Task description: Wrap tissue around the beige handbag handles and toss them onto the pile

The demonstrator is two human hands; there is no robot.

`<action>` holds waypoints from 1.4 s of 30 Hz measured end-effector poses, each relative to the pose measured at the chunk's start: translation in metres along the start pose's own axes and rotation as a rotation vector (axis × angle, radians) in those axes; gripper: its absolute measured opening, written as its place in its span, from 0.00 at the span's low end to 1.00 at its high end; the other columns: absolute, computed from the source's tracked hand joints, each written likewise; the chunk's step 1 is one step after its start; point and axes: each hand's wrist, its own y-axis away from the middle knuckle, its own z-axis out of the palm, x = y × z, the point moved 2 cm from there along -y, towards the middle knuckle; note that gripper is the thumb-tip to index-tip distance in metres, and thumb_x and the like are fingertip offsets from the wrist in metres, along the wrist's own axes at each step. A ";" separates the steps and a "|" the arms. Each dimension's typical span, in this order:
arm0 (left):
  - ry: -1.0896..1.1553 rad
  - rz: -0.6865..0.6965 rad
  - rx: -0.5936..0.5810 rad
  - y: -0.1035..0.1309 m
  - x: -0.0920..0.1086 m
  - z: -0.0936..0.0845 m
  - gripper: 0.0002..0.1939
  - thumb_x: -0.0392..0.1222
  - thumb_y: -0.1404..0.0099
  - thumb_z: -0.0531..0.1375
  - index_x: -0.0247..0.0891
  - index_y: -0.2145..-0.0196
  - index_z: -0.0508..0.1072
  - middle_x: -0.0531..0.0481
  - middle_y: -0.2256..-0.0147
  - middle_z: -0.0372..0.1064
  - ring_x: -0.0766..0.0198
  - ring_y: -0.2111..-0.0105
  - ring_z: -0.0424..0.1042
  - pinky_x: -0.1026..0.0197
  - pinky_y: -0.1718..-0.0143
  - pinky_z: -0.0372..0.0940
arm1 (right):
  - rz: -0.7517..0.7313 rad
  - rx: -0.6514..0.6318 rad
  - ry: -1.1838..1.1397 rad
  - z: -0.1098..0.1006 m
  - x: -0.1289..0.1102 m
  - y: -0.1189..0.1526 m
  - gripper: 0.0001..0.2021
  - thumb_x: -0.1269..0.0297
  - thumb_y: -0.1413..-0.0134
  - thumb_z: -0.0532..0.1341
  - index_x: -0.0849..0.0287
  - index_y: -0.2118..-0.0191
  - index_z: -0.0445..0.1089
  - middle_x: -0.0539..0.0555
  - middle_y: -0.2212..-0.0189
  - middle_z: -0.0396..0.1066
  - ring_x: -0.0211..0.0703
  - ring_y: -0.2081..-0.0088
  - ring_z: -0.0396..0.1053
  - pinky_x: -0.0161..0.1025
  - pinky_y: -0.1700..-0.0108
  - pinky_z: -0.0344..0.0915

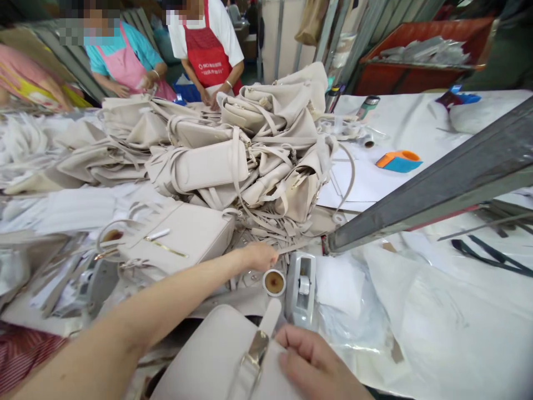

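A pale beige bag [208, 355] with a metal clasp [257, 349] lies at the bottom centre. My right hand [306, 355] grips its right edge, fingers bent around it beside the clasp. My left hand [261, 256] reaches forward over the table, its fingers closed on the end of a beige strap [293, 246] by a heap of similar straps. Just below that hand is a small round cup [274, 282] with brown contents. A grey tape dispenser [302, 286] stands to the right of the cup.
Beige bags [208, 166] are piled across the table's middle. A grey metal post [416, 189] slants over the right side. Clear plastic bags [353, 305] lie right of the dispenser. An orange and blue tape roll [400, 161] sits farther back. People in aprons [210, 55] work beyond the pile.
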 end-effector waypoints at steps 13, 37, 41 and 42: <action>-0.053 -0.137 0.688 0.209 0.042 0.069 0.34 0.73 0.54 0.65 0.39 0.66 0.66 0.49 0.63 0.67 0.55 0.62 0.65 0.56 0.61 0.59 | -0.311 -0.043 0.509 0.028 -0.056 0.022 0.10 0.59 0.48 0.57 0.57 0.65 0.73 0.50 0.70 0.72 0.44 0.66 0.68 0.35 0.65 0.63; 0.052 -0.137 0.434 0.210 0.041 0.106 0.13 0.27 0.42 0.52 0.36 0.64 0.72 0.42 0.60 0.74 0.54 0.58 0.71 0.56 0.55 0.66 | -0.281 -0.024 0.626 0.042 -0.025 0.036 0.14 0.70 0.52 0.54 0.56 0.64 0.76 0.50 0.70 0.76 0.46 0.62 0.73 0.37 0.60 0.67; 0.326 -0.059 0.504 0.222 0.028 0.101 0.19 0.27 0.44 0.52 0.39 0.56 0.69 0.49 0.56 0.72 0.62 0.62 0.71 0.60 0.57 0.65 | -0.214 -0.063 0.554 0.036 -0.022 0.034 0.14 0.70 0.50 0.54 0.57 0.62 0.75 0.49 0.73 0.75 0.41 0.69 0.71 0.34 0.68 0.64; 0.351 -0.082 0.543 0.224 0.028 0.102 0.17 0.29 0.44 0.53 0.39 0.57 0.68 0.48 0.56 0.71 0.63 0.63 0.71 0.61 0.59 0.65 | -0.213 -0.058 0.553 0.035 -0.022 0.034 0.13 0.70 0.50 0.54 0.58 0.62 0.75 0.49 0.73 0.75 0.41 0.70 0.71 0.33 0.69 0.63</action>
